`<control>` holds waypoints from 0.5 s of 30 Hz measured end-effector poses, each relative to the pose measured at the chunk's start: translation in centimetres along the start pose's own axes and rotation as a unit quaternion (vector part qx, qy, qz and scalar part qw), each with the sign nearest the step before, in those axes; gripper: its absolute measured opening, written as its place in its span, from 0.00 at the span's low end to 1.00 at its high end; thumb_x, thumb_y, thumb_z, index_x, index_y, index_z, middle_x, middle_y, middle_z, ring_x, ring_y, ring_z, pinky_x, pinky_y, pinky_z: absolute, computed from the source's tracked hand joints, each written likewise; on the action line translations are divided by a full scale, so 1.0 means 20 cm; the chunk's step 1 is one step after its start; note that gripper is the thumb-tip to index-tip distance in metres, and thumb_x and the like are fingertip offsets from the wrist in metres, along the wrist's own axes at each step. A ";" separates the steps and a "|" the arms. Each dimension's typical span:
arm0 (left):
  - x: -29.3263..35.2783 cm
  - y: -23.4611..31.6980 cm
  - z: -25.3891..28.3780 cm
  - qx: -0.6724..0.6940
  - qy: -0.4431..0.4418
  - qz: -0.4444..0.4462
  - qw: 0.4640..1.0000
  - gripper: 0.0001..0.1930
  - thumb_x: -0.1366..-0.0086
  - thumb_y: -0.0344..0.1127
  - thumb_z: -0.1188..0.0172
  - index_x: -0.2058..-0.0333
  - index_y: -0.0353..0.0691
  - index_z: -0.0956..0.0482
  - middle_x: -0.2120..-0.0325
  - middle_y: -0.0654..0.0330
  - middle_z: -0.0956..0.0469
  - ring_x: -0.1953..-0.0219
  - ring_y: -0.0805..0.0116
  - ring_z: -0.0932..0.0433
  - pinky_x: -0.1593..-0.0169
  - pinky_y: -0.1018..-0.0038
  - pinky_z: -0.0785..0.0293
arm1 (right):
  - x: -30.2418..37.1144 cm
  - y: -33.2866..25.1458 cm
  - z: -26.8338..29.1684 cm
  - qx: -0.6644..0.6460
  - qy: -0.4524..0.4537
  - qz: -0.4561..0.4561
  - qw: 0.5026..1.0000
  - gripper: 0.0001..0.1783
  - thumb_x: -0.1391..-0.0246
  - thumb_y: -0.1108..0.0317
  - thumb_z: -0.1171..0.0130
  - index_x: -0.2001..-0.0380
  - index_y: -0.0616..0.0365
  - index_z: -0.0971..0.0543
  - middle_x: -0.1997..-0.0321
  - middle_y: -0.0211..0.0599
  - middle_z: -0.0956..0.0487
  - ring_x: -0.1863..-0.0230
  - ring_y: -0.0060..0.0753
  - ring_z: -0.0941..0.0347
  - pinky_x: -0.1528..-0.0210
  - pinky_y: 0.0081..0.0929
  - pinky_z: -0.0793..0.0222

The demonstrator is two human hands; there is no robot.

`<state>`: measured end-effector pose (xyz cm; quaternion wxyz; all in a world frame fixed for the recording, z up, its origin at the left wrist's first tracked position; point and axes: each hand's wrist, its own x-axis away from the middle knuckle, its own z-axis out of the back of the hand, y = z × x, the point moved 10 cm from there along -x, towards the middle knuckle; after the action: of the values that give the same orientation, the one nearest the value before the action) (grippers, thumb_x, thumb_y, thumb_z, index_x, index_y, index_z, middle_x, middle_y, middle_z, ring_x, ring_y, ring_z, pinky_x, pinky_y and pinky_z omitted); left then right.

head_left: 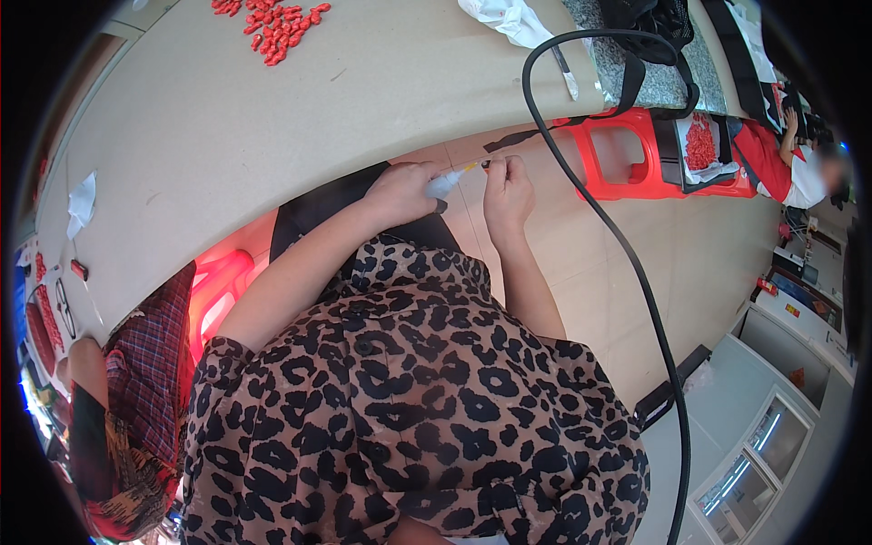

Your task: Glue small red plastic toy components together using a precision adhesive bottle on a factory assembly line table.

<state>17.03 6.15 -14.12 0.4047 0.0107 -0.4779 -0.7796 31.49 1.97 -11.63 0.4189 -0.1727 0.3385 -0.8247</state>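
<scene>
My left hand (398, 193) is closed around a small translucent white squeeze bottle (443, 184) with a thin yellowish nozzle, held over my lap just off the table's edge. The nozzle points right, toward my right hand (509, 195). That hand is raised in a pinch, and a small dark piece (486, 165) shows at its fingertips, close to the nozzle tip. What kind of piece it is, I cannot make out. My fingers hide part of the bottle's body.
Small red peanut-shaped pieces (277, 32) lie on the far part of the table (272, 118). A thin tool (565, 74) rests near a white plastic bag (509, 20). A black cable (627, 245) loops down on the right. A red stool (618, 150) and a co-worker (804, 173) are beyond.
</scene>
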 end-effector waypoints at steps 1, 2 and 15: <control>0.00 0.00 0.00 -0.004 0.002 -0.003 1.000 0.17 0.60 0.31 0.45 0.68 0.35 0.30 0.74 0.50 0.26 0.68 0.56 0.27 0.63 0.69 0.32 | 0.00 0.00 0.00 0.000 0.000 0.000 1.000 0.18 0.52 0.55 0.59 0.80 0.58 0.29 0.81 0.42 0.28 0.76 0.45 0.31 0.73 0.36 0.39; 0.00 0.00 0.00 -0.007 0.004 -0.006 1.000 0.16 0.60 0.31 0.45 0.68 0.35 0.30 0.74 0.50 0.26 0.68 0.56 0.27 0.63 0.69 0.32 | 0.00 0.00 0.00 0.006 -0.005 -0.005 1.000 0.18 0.52 0.55 0.59 0.80 0.58 0.29 0.81 0.42 0.28 0.76 0.45 0.31 0.73 0.36 0.39; 0.00 0.00 -0.02 -0.022 -0.030 0.006 0.999 0.21 0.58 0.35 0.43 0.63 0.35 0.31 0.70 0.48 0.27 0.66 0.56 0.28 0.61 0.68 0.33 | 0.00 0.01 -0.01 0.007 -0.005 -0.008 1.000 0.18 0.52 0.55 0.59 0.80 0.58 0.29 0.81 0.44 0.28 0.75 0.47 0.31 0.73 0.36 0.39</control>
<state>17.18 5.90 -14.27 0.3954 -0.0244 -0.4723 -0.7874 31.49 1.91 -11.98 0.4151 -0.1764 0.3290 -0.8296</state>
